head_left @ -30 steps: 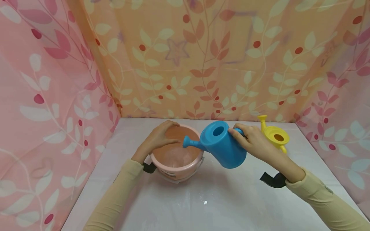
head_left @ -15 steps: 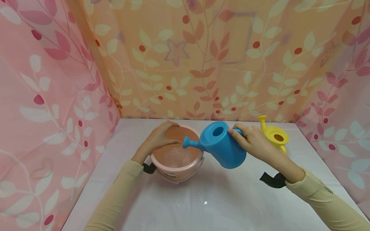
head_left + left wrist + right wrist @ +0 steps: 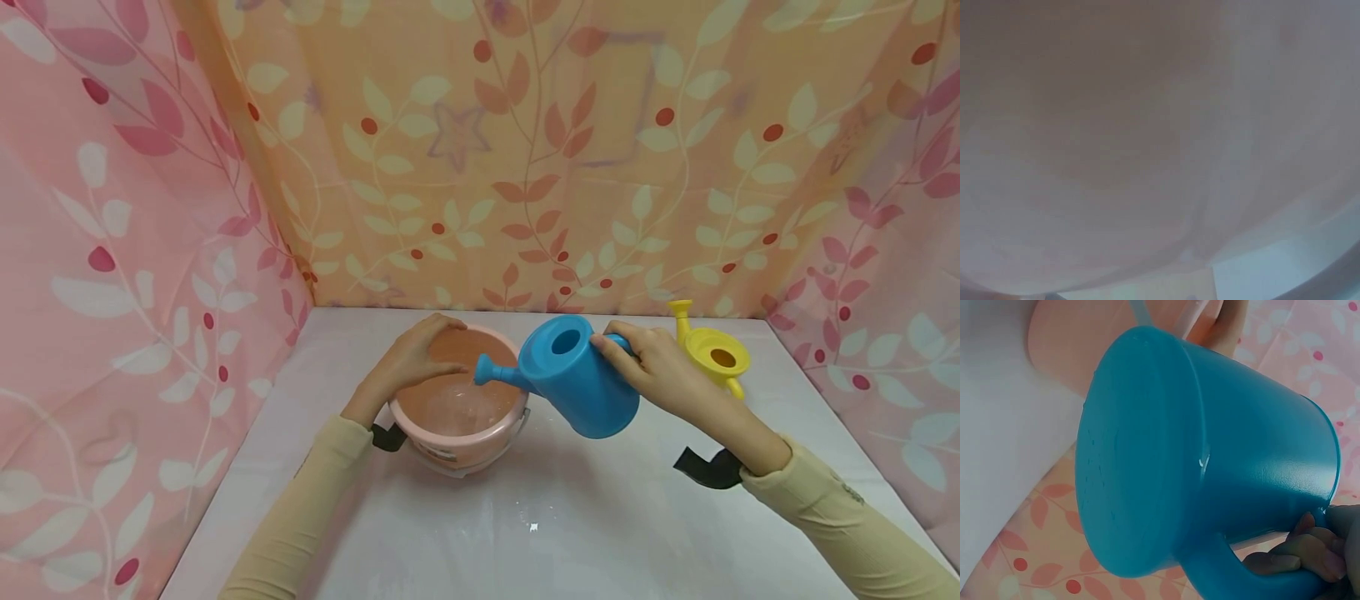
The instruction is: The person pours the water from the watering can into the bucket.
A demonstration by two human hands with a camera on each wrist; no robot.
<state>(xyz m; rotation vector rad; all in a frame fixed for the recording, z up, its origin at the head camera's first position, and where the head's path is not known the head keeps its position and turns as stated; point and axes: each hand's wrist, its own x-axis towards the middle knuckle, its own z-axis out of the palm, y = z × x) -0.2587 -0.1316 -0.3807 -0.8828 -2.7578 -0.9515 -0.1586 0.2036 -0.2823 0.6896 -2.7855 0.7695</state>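
My right hand (image 3: 652, 362) grips the handle of a blue plastic watering can (image 3: 588, 392), its thumb on top near the filling hole. The can tilts left, with its spout head (image 3: 486, 368) over a pink bucket (image 3: 457, 437). Inside the bucket, water with a rippled surface shows. At the bucket's left rim, my left hand (image 3: 412, 354) holds on, thumb reaching over the inside and fingers along the far rim. In the left wrist view, the bucket's wall (image 3: 1116, 156) fills most of the picture. Water drops dot the can's base (image 3: 1129, 456) in the right wrist view.
A yellow watering can (image 3: 716, 354) stands at the back right of the white table (image 3: 600, 533). Small water drops (image 3: 533, 527) lie on the table in front of the bucket. Patterned cloth walls (image 3: 525, 167) enclose the back and both sides.
Ripples on the water in the bucket have shifted. Both hands, the blue watering can and the bucket keep practically the same places.
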